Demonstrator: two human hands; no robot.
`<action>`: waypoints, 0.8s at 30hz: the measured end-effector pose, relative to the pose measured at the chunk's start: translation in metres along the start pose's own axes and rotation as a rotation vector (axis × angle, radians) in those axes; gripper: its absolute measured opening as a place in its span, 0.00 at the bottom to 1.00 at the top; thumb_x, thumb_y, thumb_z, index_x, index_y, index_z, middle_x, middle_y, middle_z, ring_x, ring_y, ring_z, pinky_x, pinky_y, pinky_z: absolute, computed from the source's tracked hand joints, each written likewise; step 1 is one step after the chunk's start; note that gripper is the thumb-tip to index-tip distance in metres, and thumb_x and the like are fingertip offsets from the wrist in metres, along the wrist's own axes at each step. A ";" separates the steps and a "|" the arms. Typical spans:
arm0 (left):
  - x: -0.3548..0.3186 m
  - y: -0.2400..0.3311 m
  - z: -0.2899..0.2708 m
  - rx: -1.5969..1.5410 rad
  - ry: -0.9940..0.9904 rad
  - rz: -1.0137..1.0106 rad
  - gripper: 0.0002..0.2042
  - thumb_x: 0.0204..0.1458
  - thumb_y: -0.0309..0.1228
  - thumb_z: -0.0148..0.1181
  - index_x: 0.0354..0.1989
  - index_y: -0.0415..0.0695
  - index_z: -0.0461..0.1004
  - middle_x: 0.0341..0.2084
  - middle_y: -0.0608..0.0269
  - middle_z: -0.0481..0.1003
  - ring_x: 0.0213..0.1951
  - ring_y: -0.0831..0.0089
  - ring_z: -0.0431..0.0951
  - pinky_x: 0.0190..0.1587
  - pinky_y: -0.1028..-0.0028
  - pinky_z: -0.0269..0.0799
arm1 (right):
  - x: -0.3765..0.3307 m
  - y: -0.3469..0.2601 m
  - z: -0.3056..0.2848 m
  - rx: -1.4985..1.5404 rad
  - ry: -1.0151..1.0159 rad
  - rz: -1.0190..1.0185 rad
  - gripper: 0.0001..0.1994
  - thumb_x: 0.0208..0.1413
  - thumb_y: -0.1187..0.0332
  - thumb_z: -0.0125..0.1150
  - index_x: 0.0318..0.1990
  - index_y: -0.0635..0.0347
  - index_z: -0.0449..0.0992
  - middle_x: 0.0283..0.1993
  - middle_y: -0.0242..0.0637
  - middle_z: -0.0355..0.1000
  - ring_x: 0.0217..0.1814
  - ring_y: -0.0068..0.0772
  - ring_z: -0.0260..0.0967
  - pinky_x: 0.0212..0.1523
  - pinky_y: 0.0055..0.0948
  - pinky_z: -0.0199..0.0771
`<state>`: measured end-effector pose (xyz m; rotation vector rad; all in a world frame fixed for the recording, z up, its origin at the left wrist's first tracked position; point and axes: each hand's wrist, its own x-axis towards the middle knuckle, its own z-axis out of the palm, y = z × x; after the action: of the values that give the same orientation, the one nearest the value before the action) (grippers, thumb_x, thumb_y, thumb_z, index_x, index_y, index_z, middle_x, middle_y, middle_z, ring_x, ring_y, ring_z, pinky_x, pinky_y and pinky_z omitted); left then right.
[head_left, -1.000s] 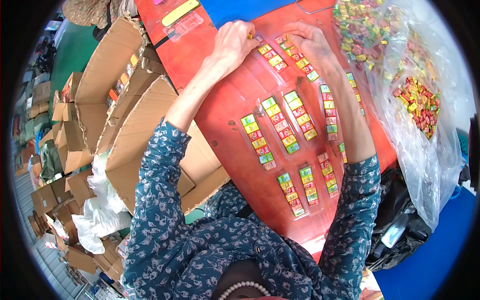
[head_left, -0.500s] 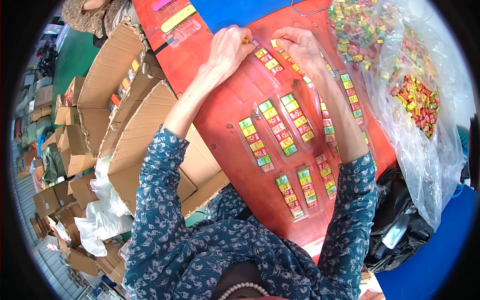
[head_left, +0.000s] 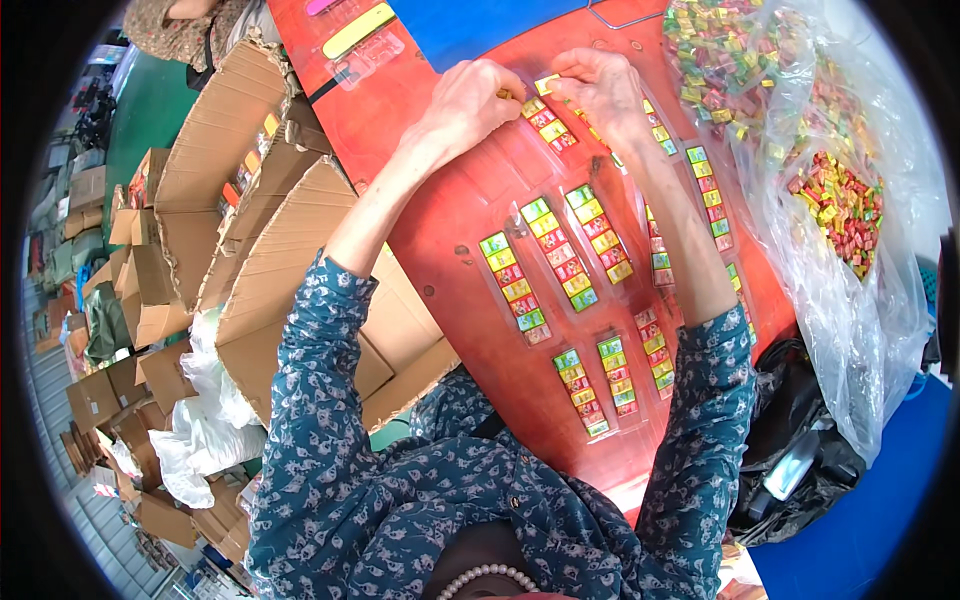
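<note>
My left hand [head_left: 470, 112] is closed, thumb and fingertips pinching a small yellow wrapped piece [head_left: 506, 94]. It hovers at the far end of a clear tray holding a short row of red and yellow wrapped pieces [head_left: 550, 126]. Just to the right, my right hand [head_left: 603, 92] pinches another small yellow piece [head_left: 545, 84], above a neighbouring row that the hand and forearm partly cover. Nearer me lie several filled clear trays, among them one with green, red and yellow pieces [head_left: 557, 255]. My right forearm hides parts of others.
The trays lie on a red tabletop [head_left: 430, 235]. At right, a big clear plastic bag [head_left: 870, 340] contains loose wrapped pieces [head_left: 835, 215]. Open cardboard boxes [head_left: 225, 130] stand at the left edge. A blue sheet [head_left: 475, 30] and a yellow strip in clear packaging [head_left: 357, 32] lie at the far side.
My left hand has shifted right, its fingertips closer to the far end of the short row. My right hand stays nearly in place, still pinching a yellow piece. The view has moved slightly.
</note>
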<state>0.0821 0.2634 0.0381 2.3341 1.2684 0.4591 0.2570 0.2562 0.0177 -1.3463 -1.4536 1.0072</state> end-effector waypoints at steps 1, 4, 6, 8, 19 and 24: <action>0.000 0.000 0.001 -0.037 0.029 -0.010 0.08 0.39 0.27 0.55 0.27 0.37 0.75 0.20 0.52 0.73 0.25 0.62 0.74 0.31 0.69 0.67 | 0.000 0.000 -0.001 -0.002 0.003 0.002 0.07 0.41 0.79 0.59 0.31 0.68 0.74 0.26 0.39 0.73 0.28 0.27 0.71 0.30 0.24 0.70; 0.000 -0.001 0.001 -0.096 0.071 -0.033 0.08 0.40 0.28 0.55 0.28 0.37 0.75 0.21 0.52 0.73 0.26 0.62 0.74 0.32 0.70 0.67 | -0.001 -0.002 -0.007 -0.078 -0.001 -0.038 0.07 0.42 0.78 0.58 0.32 0.67 0.74 0.26 0.40 0.73 0.28 0.28 0.71 0.30 0.25 0.70; 0.001 -0.001 -0.001 -0.113 0.086 -0.053 0.09 0.40 0.28 0.56 0.29 0.37 0.75 0.22 0.51 0.74 0.27 0.62 0.74 0.32 0.70 0.68 | -0.007 -0.006 -0.017 -0.183 -0.076 -0.128 0.07 0.42 0.78 0.57 0.32 0.65 0.75 0.25 0.41 0.73 0.28 0.28 0.71 0.30 0.26 0.69; 0.003 -0.002 -0.001 -0.008 0.165 -0.045 0.09 0.41 0.29 0.56 0.29 0.37 0.75 0.25 0.49 0.74 0.29 0.59 0.74 0.34 0.68 0.68 | -0.018 -0.013 -0.028 -0.219 -0.089 -0.127 0.06 0.41 0.78 0.57 0.30 0.65 0.75 0.24 0.40 0.73 0.26 0.28 0.70 0.29 0.26 0.68; 0.009 -0.015 0.011 0.164 0.195 0.055 0.11 0.41 0.30 0.55 0.30 0.35 0.73 0.26 0.47 0.73 0.33 0.53 0.72 0.37 0.64 0.66 | -0.044 -0.001 -0.020 -0.461 -0.126 -0.276 0.06 0.37 0.83 0.52 0.25 0.65 0.73 0.25 0.48 0.69 0.28 0.44 0.69 0.28 0.34 0.67; 0.011 -0.015 0.010 0.153 0.142 0.051 0.11 0.41 0.31 0.56 0.30 0.35 0.73 0.27 0.48 0.73 0.34 0.54 0.72 0.38 0.64 0.66 | -0.049 0.015 -0.015 -0.457 -0.014 -0.456 0.06 0.40 0.84 0.54 0.28 0.65 0.71 0.25 0.40 0.66 0.27 0.34 0.66 0.27 0.30 0.64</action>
<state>0.0819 0.2782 0.0229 2.5044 1.3540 0.5720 0.2761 0.2084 0.0039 -1.2232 -1.9659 0.4021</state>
